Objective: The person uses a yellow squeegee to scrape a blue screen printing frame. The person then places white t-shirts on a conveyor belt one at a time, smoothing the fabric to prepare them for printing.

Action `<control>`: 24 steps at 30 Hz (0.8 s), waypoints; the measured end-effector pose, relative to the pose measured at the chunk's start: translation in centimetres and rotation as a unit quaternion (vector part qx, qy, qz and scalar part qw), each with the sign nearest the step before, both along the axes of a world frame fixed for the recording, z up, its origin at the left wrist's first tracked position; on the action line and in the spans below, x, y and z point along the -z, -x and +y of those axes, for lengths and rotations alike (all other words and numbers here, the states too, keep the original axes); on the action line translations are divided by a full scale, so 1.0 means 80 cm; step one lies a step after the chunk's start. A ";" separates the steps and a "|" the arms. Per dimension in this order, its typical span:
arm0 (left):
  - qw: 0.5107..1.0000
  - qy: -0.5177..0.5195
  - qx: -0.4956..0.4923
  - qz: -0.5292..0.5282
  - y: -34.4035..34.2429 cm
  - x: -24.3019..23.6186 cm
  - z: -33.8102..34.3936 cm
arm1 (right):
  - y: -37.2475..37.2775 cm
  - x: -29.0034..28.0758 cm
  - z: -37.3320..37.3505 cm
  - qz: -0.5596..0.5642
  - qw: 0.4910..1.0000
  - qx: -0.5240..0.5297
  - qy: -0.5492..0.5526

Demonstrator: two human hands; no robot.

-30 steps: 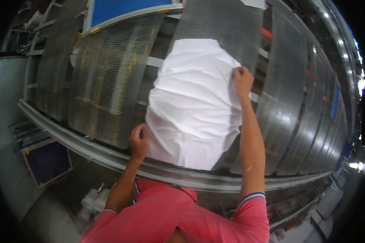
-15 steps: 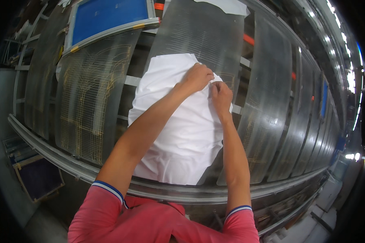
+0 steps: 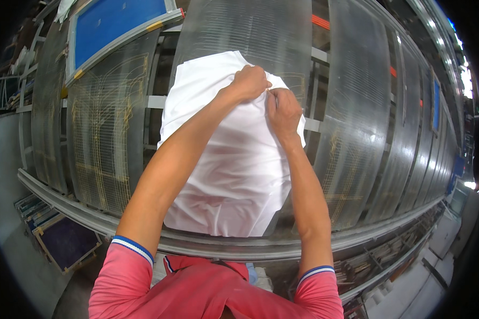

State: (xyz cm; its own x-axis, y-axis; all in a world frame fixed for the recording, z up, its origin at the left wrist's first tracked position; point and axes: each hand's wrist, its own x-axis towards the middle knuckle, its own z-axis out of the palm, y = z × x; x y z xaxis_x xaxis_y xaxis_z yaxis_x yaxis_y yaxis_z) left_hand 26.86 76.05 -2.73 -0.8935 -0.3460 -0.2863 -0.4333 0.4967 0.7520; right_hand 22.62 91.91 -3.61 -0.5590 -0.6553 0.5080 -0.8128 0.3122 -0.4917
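A wrinkled white fabric piece [image 3: 218, 159] lies over a grey metal platen [image 3: 207, 32] in the middle of the rack. My left hand [image 3: 250, 82] reaches across the fabric to its upper right part, fingers curled in a pinch on the cloth. My right hand [image 3: 285, 111] is just below and right of it, at the fabric's right side, with thumb and bent fingers pinching the cloth. The two sets of fingertips are close together; exactly what fold they grip is partly hidden.
Platens marked with yellow lines [image 3: 101, 133] and more grey platens [image 3: 356, 122] flank the fabric. A blue framed screen [image 3: 112, 32] sits at upper left. A metal rail [image 3: 64, 196] runs along the near edge; a dark framed screen [image 3: 66, 239] stands below at left.
My left hand has moved from the fabric's lower left edge up to its upper right, beside my right hand. My right hand has shifted slightly inward. The whole view has shifted.
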 end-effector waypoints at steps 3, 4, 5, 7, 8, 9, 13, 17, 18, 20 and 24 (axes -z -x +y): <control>1.000 -0.005 -0.008 -0.013 -0.002 0.000 0.000 | 0.002 -0.004 0.001 0.034 0.999 -0.023 0.006; 1.000 -0.003 -0.011 -0.014 -0.002 0.000 0.000 | 0.002 -0.005 0.002 0.043 0.999 -0.030 0.012; 1.000 0.002 -0.012 -0.018 -0.002 -0.001 0.001 | 0.001 -0.005 0.002 0.043 0.999 -0.029 0.009; 0.999 0.011 -0.013 -0.027 0.000 -0.003 0.004 | -0.003 -0.007 0.004 0.042 0.999 -0.028 0.003; 0.999 0.019 -0.021 -0.014 -0.001 -0.001 0.007 | -0.003 -0.006 0.004 0.039 0.999 -0.026 0.010; 0.999 0.028 -0.029 -0.001 -0.002 0.000 0.010 | -0.004 -0.004 0.004 0.036 0.999 -0.024 0.017; 0.999 0.040 -0.004 -0.001 -0.001 -0.009 0.013 | 0.001 0.000 0.006 -0.037 0.998 0.016 0.038; 1.000 -0.018 0.015 0.005 -0.005 -0.005 0.002 | 0.000 0.002 0.002 -0.093 0.994 0.017 0.057; 0.999 -0.037 0.031 -0.023 -0.003 -0.008 -0.003 | -0.002 0.001 0.002 -0.104 0.993 0.018 0.057; 0.995 -0.094 0.030 -0.032 -0.005 -0.009 -0.005 | -0.001 0.002 0.002 -0.120 0.991 0.024 0.054; 0.986 -0.165 -0.004 -0.007 -0.012 -0.006 -0.004 | 0.003 0.001 0.001 -0.115 0.992 0.017 0.056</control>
